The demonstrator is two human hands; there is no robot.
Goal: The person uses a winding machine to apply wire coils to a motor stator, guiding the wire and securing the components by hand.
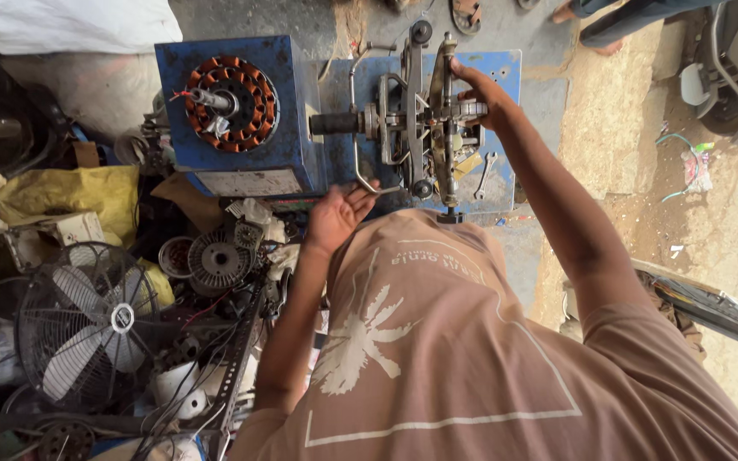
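Observation:
A blue coil-winding machine (506,68) stands in front of me with a metal winding frame (424,128) on its shaft and a black handle (335,124) sticking out to the left. My right hand (482,92) reaches up and grips the top of the frame. My left hand (339,213) is lower, with its fingers curled around the end of a thin bent metal crank rod (360,166). A stator with copper windings (232,102) sits on the blue box (292,154) to the left.
A spanner (484,171) lies on the machine's plate. A grey table fan (87,329), motor parts (215,260), a yellow bag (79,192) and wires crowd the left. Another person's feet (595,17) show at top right, on the sandy ground (728,222).

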